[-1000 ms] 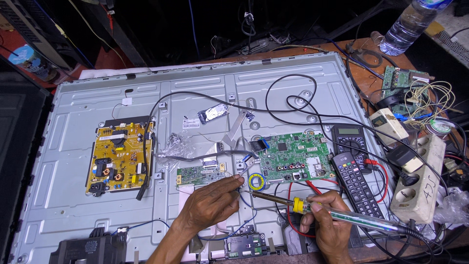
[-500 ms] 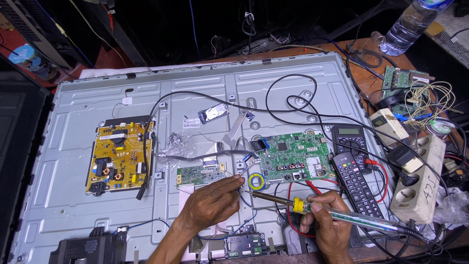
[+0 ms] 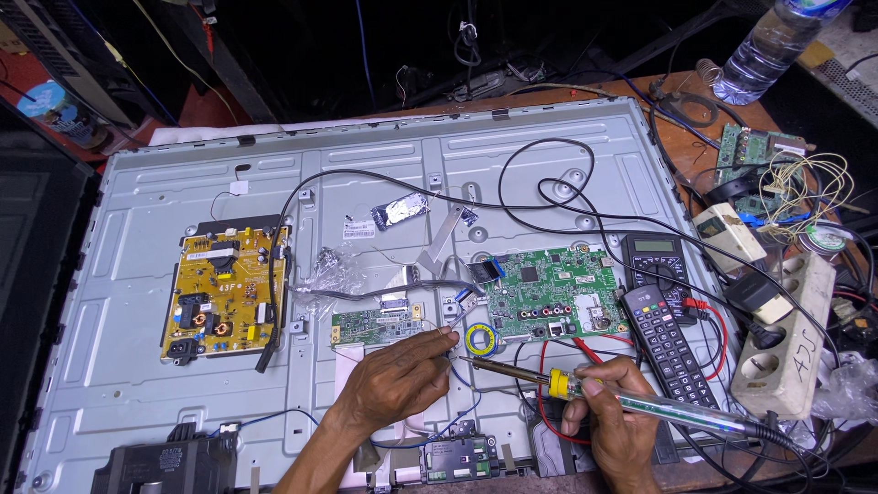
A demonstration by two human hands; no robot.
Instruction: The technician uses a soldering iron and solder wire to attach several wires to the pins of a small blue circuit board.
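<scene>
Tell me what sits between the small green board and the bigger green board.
In the head view, a roll of yellow-and-blue tape lies between the small green board and the bigger green board.

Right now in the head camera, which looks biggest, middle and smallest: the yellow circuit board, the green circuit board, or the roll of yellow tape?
1. Yellow circuit board, left on the grey metal panel: looks biggest.
2. Large green circuit board: slightly smaller.
3. Small roll of yellow tape: clearly smallest.

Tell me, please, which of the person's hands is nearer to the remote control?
The right hand, holding the soldering iron just left of the remote control. The left hand is farther left, by the small green board.
</scene>
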